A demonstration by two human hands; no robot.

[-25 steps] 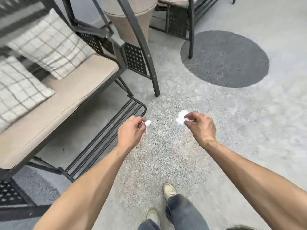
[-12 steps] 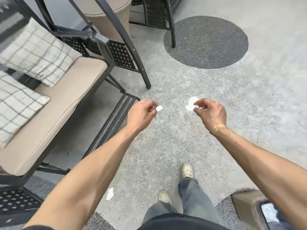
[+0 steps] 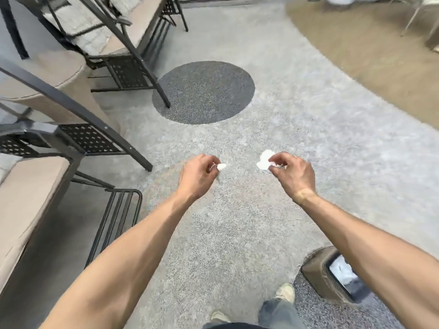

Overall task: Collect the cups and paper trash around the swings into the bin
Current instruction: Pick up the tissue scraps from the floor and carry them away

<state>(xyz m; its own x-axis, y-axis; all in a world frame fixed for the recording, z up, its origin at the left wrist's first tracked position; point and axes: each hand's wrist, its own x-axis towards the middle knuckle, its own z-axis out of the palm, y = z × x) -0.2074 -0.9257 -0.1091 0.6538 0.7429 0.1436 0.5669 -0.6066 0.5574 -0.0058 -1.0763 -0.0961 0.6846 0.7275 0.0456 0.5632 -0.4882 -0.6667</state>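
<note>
My left hand [image 3: 198, 175] pinches a small white paper scrap [image 3: 221, 166] between thumb and fingers. My right hand [image 3: 292, 173] pinches a larger crumpled white paper piece [image 3: 264, 160]. Both hands are held out in front of me above the grey carpet, about a hand's width apart. The brown bin [image 3: 316, 271] stands low at the right, partly hidden behind my right forearm, with white trash showing inside its dark opening. No cups are in view.
A swing seat with a beige cushion [image 3: 26, 186] and black metal frame [image 3: 99, 124] stands at the left. A second swing [image 3: 133, 27] stands further back. A dark round mat [image 3: 204, 91] lies ahead. A tan floor area [image 3: 370, 55] spreads at the far right. My shoes [image 3: 285, 292] are at the bottom.
The view has swung up and to the right: the swing slid left, the bin came into sight at the lower right. Both hands kept their paper pieces.
</note>
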